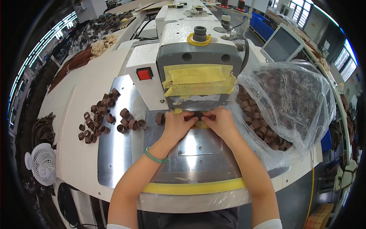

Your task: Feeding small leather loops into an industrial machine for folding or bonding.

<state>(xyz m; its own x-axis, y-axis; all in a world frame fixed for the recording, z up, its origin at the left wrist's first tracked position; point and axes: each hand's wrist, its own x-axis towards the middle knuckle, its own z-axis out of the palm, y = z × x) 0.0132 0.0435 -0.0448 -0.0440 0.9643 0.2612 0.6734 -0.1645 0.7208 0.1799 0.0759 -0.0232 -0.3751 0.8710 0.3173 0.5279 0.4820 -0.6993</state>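
Observation:
Both hands meet just under the front of a large white and grey sewing machine [150, 91]. Thumb and fingers of my left hand [177, 125] pinch one side of a small dark brown strap loop [198, 115]. The other side is pinched by my right hand [220, 122]. The machine head hides the far part of the loop and whatever is above it. Left of my left hand, another brown loop [160, 118] rests on the metal plate [200, 147]. A green bangle [155, 155] circles my left wrist.
Several brown loops [102, 110] lie scattered to the left. A clear plastic bag [301, 99] full of similar loops stands at the right. Yellow tape [194, 187] runs along the plate's front edge. A white fan [42, 164] and a screen [283, 42] flank the table.

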